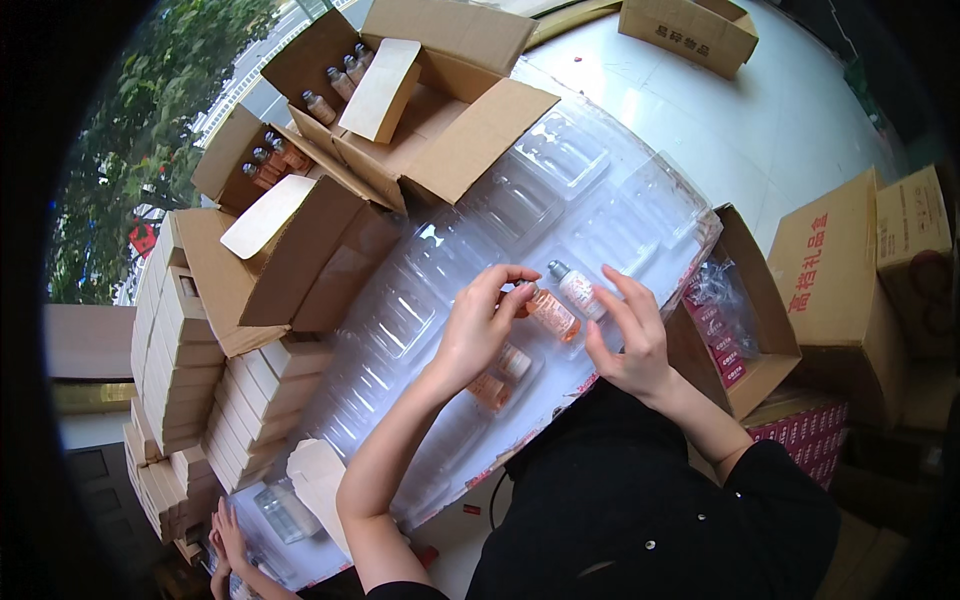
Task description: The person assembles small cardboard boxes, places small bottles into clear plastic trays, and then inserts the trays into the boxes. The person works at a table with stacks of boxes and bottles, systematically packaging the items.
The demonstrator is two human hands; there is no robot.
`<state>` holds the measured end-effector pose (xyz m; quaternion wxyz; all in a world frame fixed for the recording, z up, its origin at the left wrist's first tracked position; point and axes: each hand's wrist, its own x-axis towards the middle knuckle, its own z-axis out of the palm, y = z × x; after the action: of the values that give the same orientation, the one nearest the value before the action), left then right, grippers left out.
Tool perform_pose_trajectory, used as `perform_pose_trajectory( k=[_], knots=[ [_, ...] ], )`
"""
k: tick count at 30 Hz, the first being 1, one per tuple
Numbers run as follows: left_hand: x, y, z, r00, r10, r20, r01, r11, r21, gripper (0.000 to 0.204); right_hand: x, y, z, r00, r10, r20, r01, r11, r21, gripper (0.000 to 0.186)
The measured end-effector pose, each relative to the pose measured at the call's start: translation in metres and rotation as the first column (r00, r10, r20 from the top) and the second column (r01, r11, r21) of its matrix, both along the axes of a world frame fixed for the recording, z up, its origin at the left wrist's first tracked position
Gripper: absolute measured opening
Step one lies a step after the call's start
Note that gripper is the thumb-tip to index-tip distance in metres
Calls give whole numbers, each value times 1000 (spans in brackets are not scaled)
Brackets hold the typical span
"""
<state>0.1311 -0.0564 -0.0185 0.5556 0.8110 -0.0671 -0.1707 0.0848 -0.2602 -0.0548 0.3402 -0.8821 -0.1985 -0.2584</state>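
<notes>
My left hand (478,325) pinches the neck end of a small bottle (554,312) with orange contents and a patterned front. Just right of it lies a bottle (577,289) with a pale body and grey cap. My right hand (636,338) is beside that pale bottle, thumb and fingers apart; whether a fingertip touches it I cannot tell. Below my left hand, a clear plastic tray (524,389) holds another pale bottle (513,361) and an orange bottle (489,391).
Clear trays (450,262) cover much of the white table. Open cartons (320,255) with bottles stand at the far left, beside stacked cream boxes (255,400). Another person's hands (228,540) show at lower left. An open carton (735,385) with pink boxes stands right.
</notes>
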Motion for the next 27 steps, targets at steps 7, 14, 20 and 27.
perform_pose_trajectory(
  k=[7, 14, 20, 27],
  knots=[
    [0, 0, 2, 998, 25, -63, -26, 1000, -16, 21, -8, 8, 0, 998, 62, 27, -63, 998, 7, 50],
    [1, -2, -3, 998, 60, 5, -60, 998, -23, 27, -5, 22, -5, 998, 67, 2, -67, 995, 77, 47],
    [2, -3, -9, 996, 90, 25, -89, 996, -13, 30, -5, 22, -4, 995, 98, 23, -99, 994, 40, 45],
    [5, -12, -9, 972, 95, 216, -132, 977, 166, 32, -3, 21, -7, 993, 94, 77, -92, 995, -36, 44]
  ],
)
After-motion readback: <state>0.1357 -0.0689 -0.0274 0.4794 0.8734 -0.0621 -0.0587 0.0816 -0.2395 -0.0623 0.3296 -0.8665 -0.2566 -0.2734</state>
